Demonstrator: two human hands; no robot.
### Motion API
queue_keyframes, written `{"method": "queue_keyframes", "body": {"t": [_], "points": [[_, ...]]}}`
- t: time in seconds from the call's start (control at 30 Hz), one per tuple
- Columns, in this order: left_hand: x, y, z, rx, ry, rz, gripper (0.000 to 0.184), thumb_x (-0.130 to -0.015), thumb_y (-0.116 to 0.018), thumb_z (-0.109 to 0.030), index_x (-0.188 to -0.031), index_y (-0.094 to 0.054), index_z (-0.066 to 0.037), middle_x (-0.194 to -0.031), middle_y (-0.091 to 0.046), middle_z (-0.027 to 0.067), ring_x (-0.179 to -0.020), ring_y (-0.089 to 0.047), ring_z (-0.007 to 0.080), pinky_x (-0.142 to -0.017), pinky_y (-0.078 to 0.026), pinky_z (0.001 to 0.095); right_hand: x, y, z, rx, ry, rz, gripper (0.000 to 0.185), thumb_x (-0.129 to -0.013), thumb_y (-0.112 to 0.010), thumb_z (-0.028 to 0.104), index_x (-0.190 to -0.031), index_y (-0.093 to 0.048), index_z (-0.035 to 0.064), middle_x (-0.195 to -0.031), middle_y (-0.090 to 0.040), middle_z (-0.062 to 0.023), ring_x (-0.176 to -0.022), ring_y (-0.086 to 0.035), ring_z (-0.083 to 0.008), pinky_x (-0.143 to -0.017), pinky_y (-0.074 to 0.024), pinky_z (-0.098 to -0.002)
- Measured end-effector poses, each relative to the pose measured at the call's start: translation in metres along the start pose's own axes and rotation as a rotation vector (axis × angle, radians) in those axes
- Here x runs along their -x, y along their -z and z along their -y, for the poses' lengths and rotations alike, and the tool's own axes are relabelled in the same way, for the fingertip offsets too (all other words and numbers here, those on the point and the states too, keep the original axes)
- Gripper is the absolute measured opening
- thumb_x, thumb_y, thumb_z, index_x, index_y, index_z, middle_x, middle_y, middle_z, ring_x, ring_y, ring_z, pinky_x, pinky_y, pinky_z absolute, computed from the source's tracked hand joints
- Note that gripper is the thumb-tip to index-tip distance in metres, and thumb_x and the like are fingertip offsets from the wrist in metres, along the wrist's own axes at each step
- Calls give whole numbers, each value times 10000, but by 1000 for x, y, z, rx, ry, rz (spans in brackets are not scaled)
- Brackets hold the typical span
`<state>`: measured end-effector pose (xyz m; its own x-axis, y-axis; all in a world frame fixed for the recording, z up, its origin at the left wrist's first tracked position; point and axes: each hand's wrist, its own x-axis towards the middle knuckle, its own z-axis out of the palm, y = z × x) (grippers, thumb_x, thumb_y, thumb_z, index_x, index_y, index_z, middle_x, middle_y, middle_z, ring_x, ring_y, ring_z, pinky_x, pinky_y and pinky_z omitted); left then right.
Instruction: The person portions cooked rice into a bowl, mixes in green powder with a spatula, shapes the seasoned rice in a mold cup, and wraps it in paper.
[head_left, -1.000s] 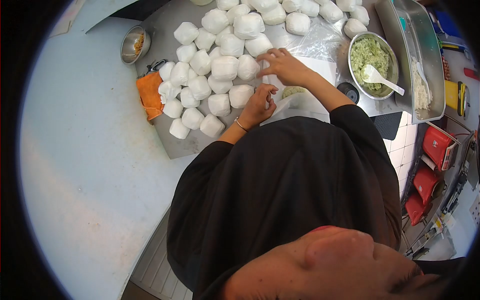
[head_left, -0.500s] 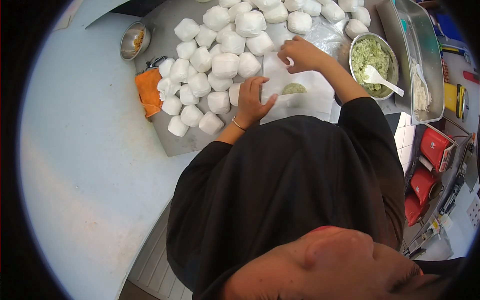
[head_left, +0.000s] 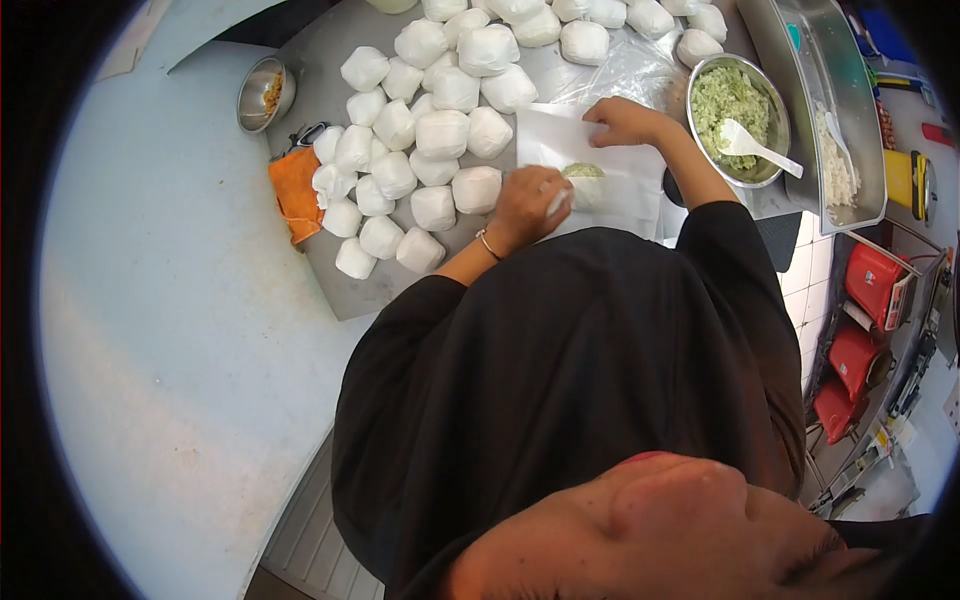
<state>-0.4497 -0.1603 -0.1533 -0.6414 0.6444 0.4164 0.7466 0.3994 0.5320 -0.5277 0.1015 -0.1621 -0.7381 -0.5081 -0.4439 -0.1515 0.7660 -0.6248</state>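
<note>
White paper (head_left: 625, 190) lies in front of me, with a round green rice portion (head_left: 583, 172) on it, its near side covered by a fold of the paper. My left hand (head_left: 532, 203) is closed on the paper's near left part, beside the rice. Over the far right part of the sheet, my right hand (head_left: 622, 122) has its fingers curled down at the paper; its fingertips are partly hidden, so I cannot tell whether they pinch it. White wrapped bundles (head_left: 441, 133) are piled left of the paper.
A steel bowl of green rice (head_left: 778, 98) with a white paddle (head_left: 757, 147) stands to the right, beside a deep steel tray (head_left: 876, 190) of white rice. An orange cloth (head_left: 297, 192) and a small bowl (head_left: 266, 95) are at the left. Red chairs (head_left: 872, 285) stand beyond the counter.
My left hand has moved from the paper's left edge toward the rice and closed. My right hand has shifted slightly right and down. A fold now lies over part of the rice.
</note>
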Motion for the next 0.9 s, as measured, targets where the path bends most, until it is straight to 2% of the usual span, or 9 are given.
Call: {"method": "queue_keyframes", "body": {"t": [0.07,0.2,0.3,0.37,0.4,0.67,0.77,0.87,0.9], "points": [[18,-17,6,101,-211,141,241,-745,-736,-122,-968,-649,-89,-1022,-632,34,-942,-603,228,-842,-470,377,10,5,16,42,0,72,272,-746,-698,226,-954,-723,52,-884,-699,-188,-841,-670,-356,-776,-523,-408],[26,-31,9,-4,-285,205,328,-761,-677,-114,-1087,-659,-85,-1148,-650,32,-1102,-606,189,-984,-460,365,41,-25,29,106,32,-222,197,-823,-655,236,-910,-728,75,-842,-697,-174,-834,-674,-342,-771,-527,-422],[32,-33,9,-208,-347,195,353,-767,-617,-151,-1107,-670,-75,-1202,-644,34,-1168,-585,187,-1038,-435,370,69,-32,70,246,-114,-173,211,-857,-612,230,-977,-719,92,-885,-704,-168,-824,-682,-318,-797,-528,-425],[38,-35,8,-287,-368,188,369,-782,-590,-173,-1128,-667,-73,-1224,-638,44,-1199,-571,187,-1058,-419,372,75,-74,60,317,29,-366,272,-868,-571,191,-1101,-677,99,-1033,-704,-148,-934,-685,-283,-899,-509,-418],[40,-36,7,-313,-365,167,374,-779,-583,-169,-1133,-667,-80,-1204,-645,40,-1167,-587,184,-1030,-438,366,80,-94,57,434,105,-471,351,-860,-549,153,-1197,-623,88,-1184,-665,-114,-1113,-632,-240,-1032,-435,-422],[66,-38,-4,-312,-142,280,423,-702,-621,-152,-1122,-671,-148,-924,-662,-23,-798,-646,148,-680,-517,306,103,-168,59,537,100,-687,502,-905,-503,224,-1386,-485,81,-1452,-472,-69,-1385,-398,-202,-1170,-229,-491],[64,-34,-1,-242,-136,222,352,-711,-638,-161,-1060,-676,-137,-967,-643,30,-851,-634,173,-773,-498,332,103,-174,60,486,65,-682,531,-894,-537,202,-1409,-463,93,-1480,-442,-54,-1403,-370,-188,-1175,-193,-511],[67,-16,1,-326,87,47,357,-743,-626,-164,-1096,-657,-122,-1032,-612,66,-934,-602,201,-889,-441,395,104,-176,62,532,36,-674,563,-865,-577,180,-1411,-464,97,-1486,-435,-46,-1413,-353,-180,-1168,-165,-555],[63,-16,-2,-293,16,-96,380,-761,-612,-166,-1135,-641,-108,-1087,-602,75,-1001,-585,206,-933,-411,413,106,-175,63,528,29,-671,578,-848,-590,180,-1406,-471,94,-1491,-429,-47,-1420,-340,-179,-1163,-154,-577]]}}
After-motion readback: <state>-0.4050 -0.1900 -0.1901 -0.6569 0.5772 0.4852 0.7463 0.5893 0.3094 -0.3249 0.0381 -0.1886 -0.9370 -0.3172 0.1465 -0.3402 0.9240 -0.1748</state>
